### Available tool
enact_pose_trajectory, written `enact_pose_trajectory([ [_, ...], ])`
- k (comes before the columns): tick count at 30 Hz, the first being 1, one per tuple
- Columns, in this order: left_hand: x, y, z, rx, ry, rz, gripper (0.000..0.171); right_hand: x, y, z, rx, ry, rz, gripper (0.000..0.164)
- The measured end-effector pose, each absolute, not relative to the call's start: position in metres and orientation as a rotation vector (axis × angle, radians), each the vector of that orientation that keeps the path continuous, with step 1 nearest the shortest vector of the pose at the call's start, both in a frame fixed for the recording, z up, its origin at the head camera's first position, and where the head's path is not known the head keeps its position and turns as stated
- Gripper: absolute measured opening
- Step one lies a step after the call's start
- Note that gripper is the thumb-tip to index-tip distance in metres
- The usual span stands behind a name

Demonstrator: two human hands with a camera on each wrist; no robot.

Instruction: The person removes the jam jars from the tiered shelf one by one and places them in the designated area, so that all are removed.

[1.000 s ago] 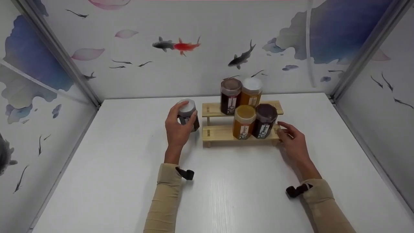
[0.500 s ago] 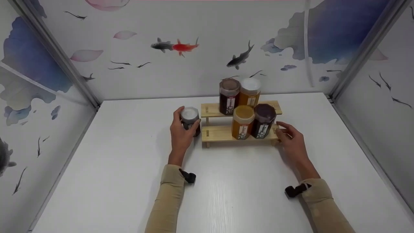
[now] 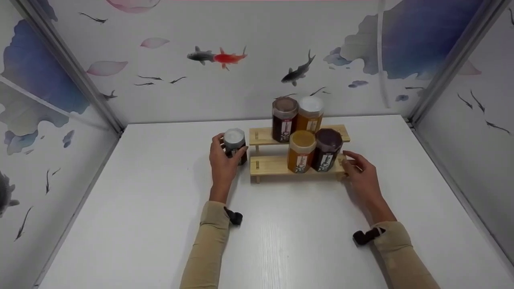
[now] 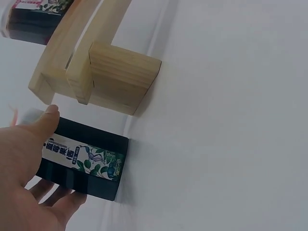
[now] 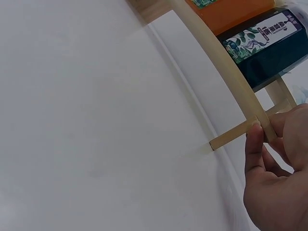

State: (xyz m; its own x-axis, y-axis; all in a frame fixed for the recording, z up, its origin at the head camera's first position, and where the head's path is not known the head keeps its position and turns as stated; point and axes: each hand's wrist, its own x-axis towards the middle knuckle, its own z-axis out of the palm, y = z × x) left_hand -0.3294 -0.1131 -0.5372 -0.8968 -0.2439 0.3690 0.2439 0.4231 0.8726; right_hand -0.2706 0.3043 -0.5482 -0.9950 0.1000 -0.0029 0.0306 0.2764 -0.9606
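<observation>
My left hand (image 3: 223, 162) grips a dark octagonal jar (image 4: 86, 161) with a pale lid, thumb on one side and fingers on the other. This jar stands upright just left of a two-tier wooden rack (image 3: 271, 165); whether its base touches the table, I cannot tell. At the rack's other end, my right hand (image 3: 363, 174) pinches the right end of the lower shelf between thumb and fingers. On that shelf an amber jar (image 3: 301, 154) sits beside a dark purple jar (image 3: 327, 152). The upper shelf bears a dark red jar (image 3: 284, 122) and a white-lidded amber jar (image 3: 312, 114).
The rack stands near the back of a white table (image 3: 273, 241). A white back wall (image 3: 160, 96) painted with fish rises behind it, and side panels enclose the table left and right. Left of the jars, both shelves have bare wood.
My left hand has brought the dark jar slightly nearer to me and to the right, then a little back up. The right hand, the rack and its jars keep their places.
</observation>
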Motion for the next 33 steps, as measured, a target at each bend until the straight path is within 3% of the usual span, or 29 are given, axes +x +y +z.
enact_pose_trajectory([
  [5,-0.329,-0.112,-0.537,0.013,-2.242,-1.49,0.078,-0.27,0.303,-0.547,-0.136,-2.436,1.913,0.056],
  [12,-0.319,-0.098,-0.527,0.053,-2.291,-1.381,0.093,-0.271,0.302,-0.55,-0.128,-2.423,1.89,0.056],
  [15,-0.313,-0.085,-0.516,0.017,-2.272,-1.235,0.087,-0.272,0.303,-0.55,-0.136,-2.441,1.875,0.055],
  [19,-0.301,-0.059,-0.499,-0.13,-2.229,-1.123,0.073,-0.272,0.304,-0.55,-0.166,-2.434,1.925,0.055],
  [26,-0.274,-0.01,-0.486,-0.604,-2.307,-1.245,0.056,-0.271,0.303,-0.548,-0.196,-2.404,2.003,0.057],
  [33,-0.264,0.01,-0.495,-0.693,-2.441,-1.255,0.067,-0.273,0.307,-0.552,-0.22,-2.389,2.069,0.064],
])
